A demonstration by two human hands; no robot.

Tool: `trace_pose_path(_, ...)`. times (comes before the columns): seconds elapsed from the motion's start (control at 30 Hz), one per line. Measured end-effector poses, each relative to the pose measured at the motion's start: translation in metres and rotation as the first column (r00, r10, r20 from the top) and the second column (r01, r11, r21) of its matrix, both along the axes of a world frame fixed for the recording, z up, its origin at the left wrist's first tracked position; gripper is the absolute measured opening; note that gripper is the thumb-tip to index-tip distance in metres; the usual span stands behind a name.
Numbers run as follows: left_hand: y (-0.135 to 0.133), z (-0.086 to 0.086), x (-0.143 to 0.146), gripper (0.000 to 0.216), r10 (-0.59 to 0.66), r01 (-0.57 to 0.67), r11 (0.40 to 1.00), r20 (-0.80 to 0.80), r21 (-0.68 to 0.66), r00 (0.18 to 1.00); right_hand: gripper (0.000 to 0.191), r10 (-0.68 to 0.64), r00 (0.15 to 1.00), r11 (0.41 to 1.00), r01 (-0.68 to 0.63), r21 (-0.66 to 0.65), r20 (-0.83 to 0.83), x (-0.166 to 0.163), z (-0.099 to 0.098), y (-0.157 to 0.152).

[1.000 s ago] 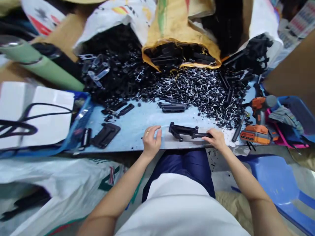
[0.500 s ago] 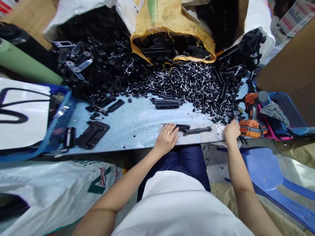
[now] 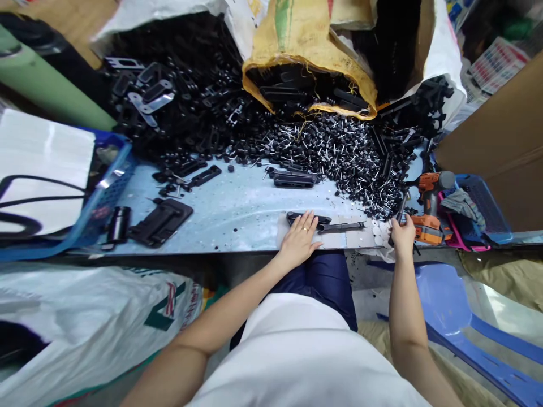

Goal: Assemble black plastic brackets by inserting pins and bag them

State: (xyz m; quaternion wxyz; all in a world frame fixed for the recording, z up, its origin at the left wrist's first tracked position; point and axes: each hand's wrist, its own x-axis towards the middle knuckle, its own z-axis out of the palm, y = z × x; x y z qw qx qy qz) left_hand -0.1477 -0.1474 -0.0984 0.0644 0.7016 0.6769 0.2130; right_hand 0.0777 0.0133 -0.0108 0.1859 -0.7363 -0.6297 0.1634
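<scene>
My left hand (image 3: 299,241) lies flat with fingers stretched on the near end of a long black plastic part (image 3: 326,222) at the front edge of the pale blue table (image 3: 237,209). My right hand (image 3: 402,233) is further right at the table edge, fingers curled round a thin dark rod-like tool (image 3: 400,210) beside the orange cordless drill (image 3: 429,206). A ring shows on my left hand.
A heap of small black pieces with metal pins (image 3: 339,152) covers the back of the table, below a yellow sack (image 3: 305,62) of black parts. More black parts (image 3: 161,221) lie at left by a blue basket (image 3: 108,192). A blue plastic chair (image 3: 453,316) stands at right.
My right hand left the black part and moved right to the tool beside the drill. My left hand shifted right onto the part and flattened on it.
</scene>
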Motion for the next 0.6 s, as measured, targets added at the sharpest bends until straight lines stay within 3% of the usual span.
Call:
trace_pose_path(0.07,0.0,0.0,0.001,0.067,0.001,-0.001,1.0,0.01,-0.007,1.0,0.046,0.112,0.982,0.994,-0.11,0.022,-0.15,-0.005,-0.003,-0.021)
trace_pose_path(0.13,0.001,0.001,0.001,0.071,0.0,0.0,1.0,0.016,-0.021,1.0,0.041,0.274,0.904,0.955,-0.295,-0.015,-0.327,-0.017,-0.004,-0.044)
trace_pose_path(0.2,0.001,0.002,0.001,0.073,0.001,-0.001,0.999,0.019,-0.035,1.0,0.039,0.411,0.792,0.852,-0.51,-0.12,-0.452,-0.035,0.002,-0.067)
trace_pose_path(0.27,0.001,0.003,0.0,0.074,0.001,-0.001,0.999,0.019,-0.047,1.0,0.038,0.525,0.709,0.708,-0.671,-0.22,-0.471,-0.054,0.015,-0.086)
trace_pose_path(0.33,0.002,0.003,0.0,0.074,-0.005,0.006,0.998,0.017,-0.057,1.0,0.037,0.637,0.64,0.604,-0.761,-0.237,-0.431,-0.069,0.028,-0.101)
trace_pose_path(0.47,0.003,0.004,-0.001,0.076,-0.013,0.015,0.998,0.029,-0.055,1.0,0.036,0.757,0.638,0.612,-0.767,-0.191,-0.138,-0.083,0.032,-0.118)
trace_pose_path(0.53,0.003,0.004,-0.002,0.077,-0.015,0.017,0.999,0.037,-0.044,0.999,0.035,0.804,0.594,0.581,-0.776,-0.245,0.027,-0.082,0.029,-0.121)
trace_pose_path(0.6,0.004,0.005,-0.003,0.077,-0.018,0.02,0.999,0.043,-0.037,0.999,0.034,0.845,0.527,0.53,-0.806,-0.263,0.089,-0.08,0.03,-0.123)
